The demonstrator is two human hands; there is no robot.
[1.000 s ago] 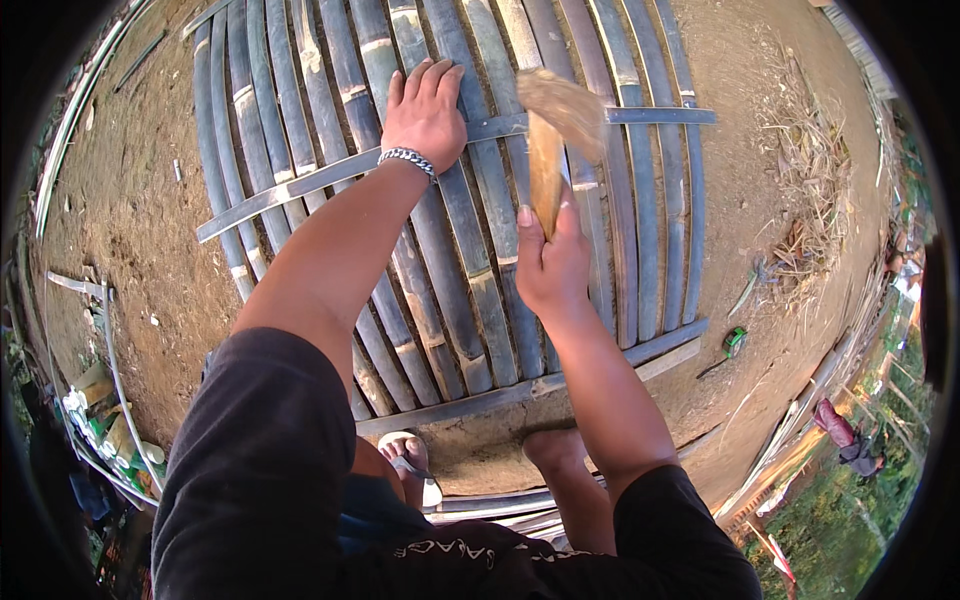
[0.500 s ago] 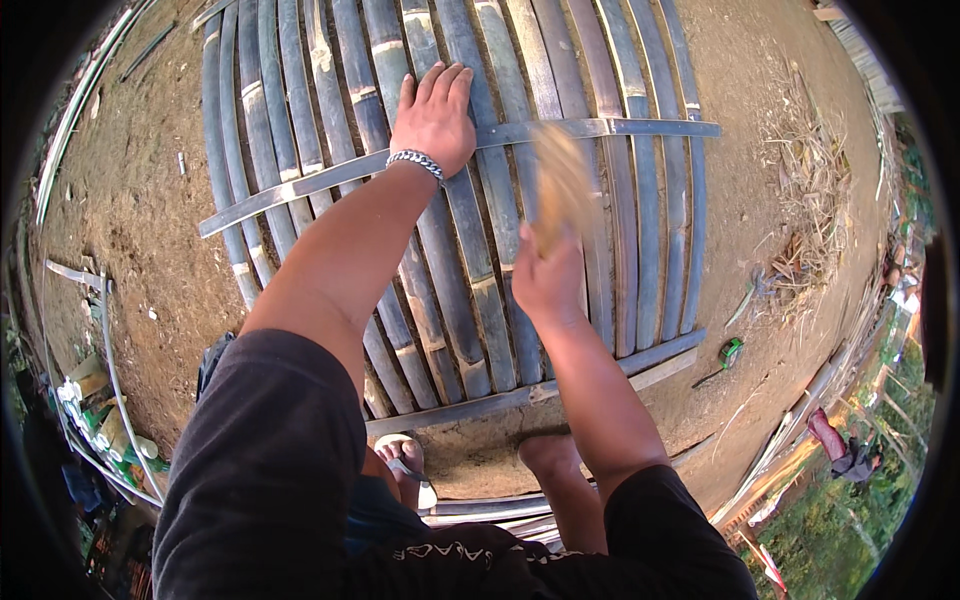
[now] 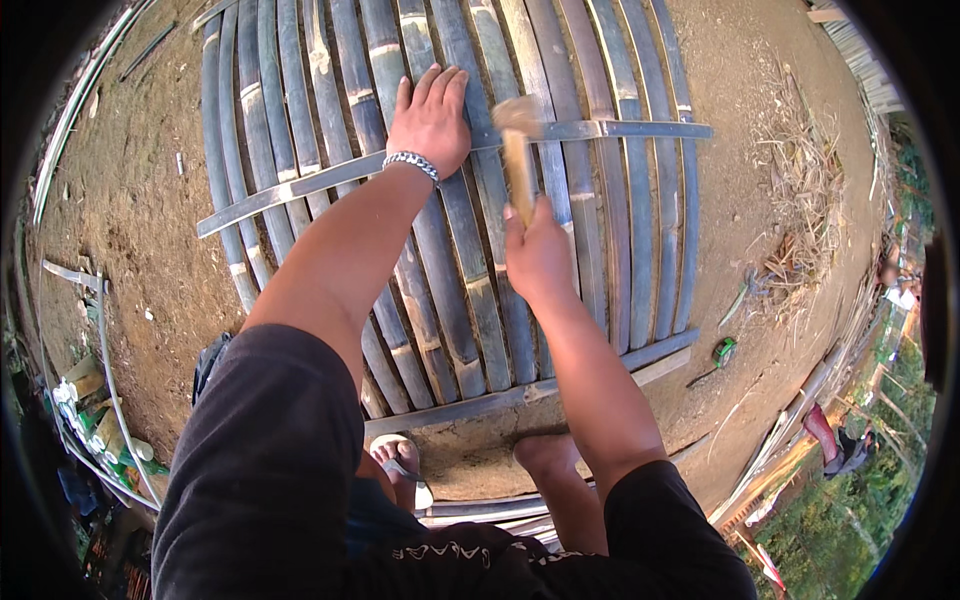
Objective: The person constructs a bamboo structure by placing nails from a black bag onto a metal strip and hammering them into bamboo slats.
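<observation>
A panel of dark split-bamboo slats (image 3: 330,90) lies on the ground before me, crossed by a thin bamboo strip (image 3: 250,205). Over this strip my left hand (image 3: 430,122) lies flat, fingers stretched out and pressing on the slats. My right hand (image 3: 540,250) is closed round the pale wooden handle of a hammer (image 3: 519,170). The hammer's brownish head, slightly blurred, is over the cross strip, a little right of my left hand. Whether it touches the strip I cannot tell.
A green tape measure (image 3: 724,351) lies on the bare soil right of the panel. Dry shavings (image 3: 800,190) are heaped farther right. A second bamboo strip (image 3: 480,405) crosses the panel's near end, close to my feet. Bottles and clutter (image 3: 95,415) sit at the left.
The hammer has come left and down, closer to the cross strip and my left hand; its blur has lessened. My left hand keeps its place on the panel.
</observation>
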